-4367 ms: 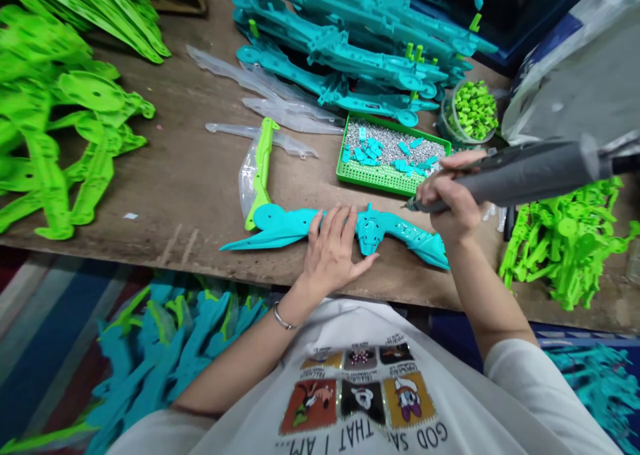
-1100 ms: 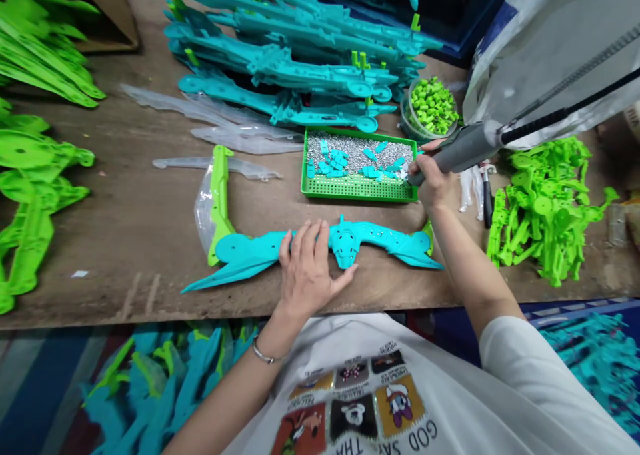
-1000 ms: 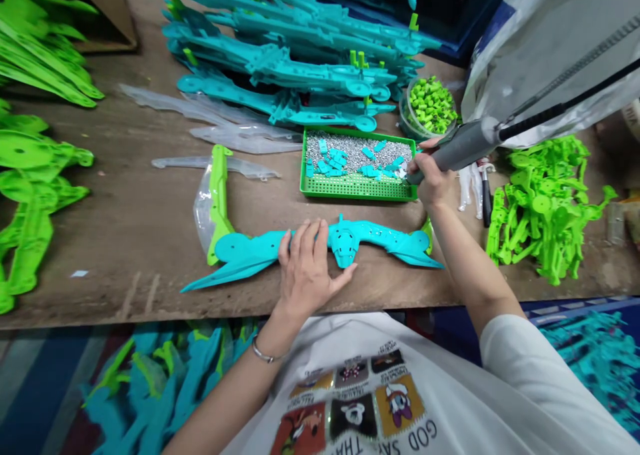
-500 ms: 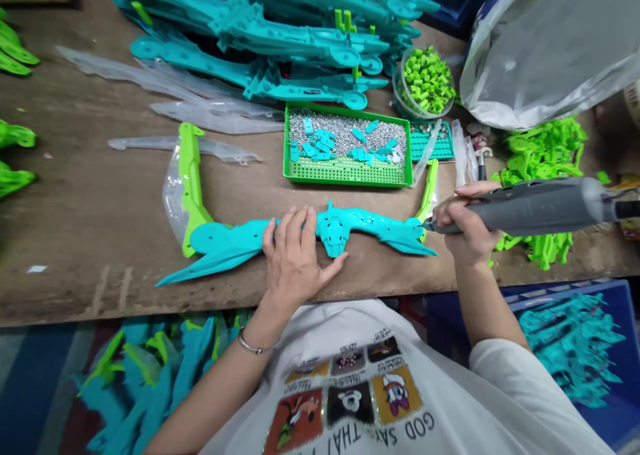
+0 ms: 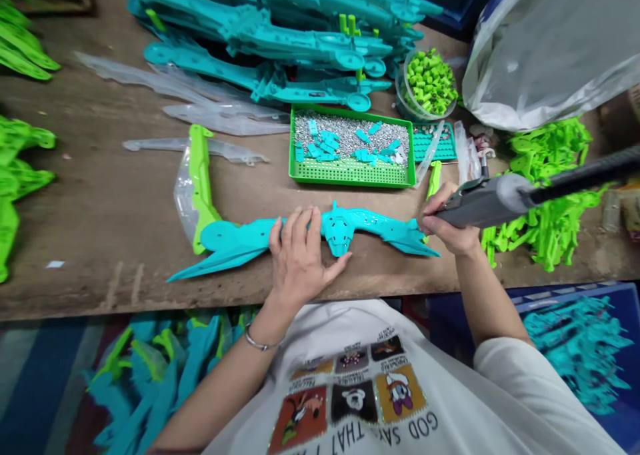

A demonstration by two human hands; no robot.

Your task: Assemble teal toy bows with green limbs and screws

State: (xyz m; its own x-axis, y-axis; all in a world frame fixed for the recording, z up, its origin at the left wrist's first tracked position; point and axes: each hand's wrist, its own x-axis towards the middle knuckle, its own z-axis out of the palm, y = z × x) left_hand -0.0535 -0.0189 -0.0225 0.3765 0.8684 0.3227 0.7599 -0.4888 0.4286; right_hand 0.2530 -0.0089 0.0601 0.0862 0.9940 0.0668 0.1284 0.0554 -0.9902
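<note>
A turquoise toy crossbow-like frame [image 5: 373,223] lies across the near part of the bench, with a lime green arm [image 5: 201,185] and a clear plastic piece [image 5: 185,195] at its left end. My left hand [image 5: 300,255] lies flat over the frame left of its middle, fingers stretched and thumb apart, pressing on it. A grey electric screwdriver [image 5: 483,202] is gripped in my right hand [image 5: 450,222] at the frame's right end. The screwdriver's tip is hidden behind my fingers, so I cannot tell whether it touches a screw. A second lime arm [image 5: 434,178] shows behind that end.
Behind the frame stands a green tray [image 5: 350,178] of screws and small turquoise pieces. A tub [image 5: 427,85] holds lime caps. Turquoise parts [image 5: 260,42] are stacked at the back. Lime parts [image 5: 545,195] are heaped right; a blue crate [image 5: 625,375] stands below.
The screwdriver's rear end has swung toward me and its body now looks foreshortened. My right hand has moved slightly left; my left hand still rests on the frame. The view has shifted slightly.
</note>
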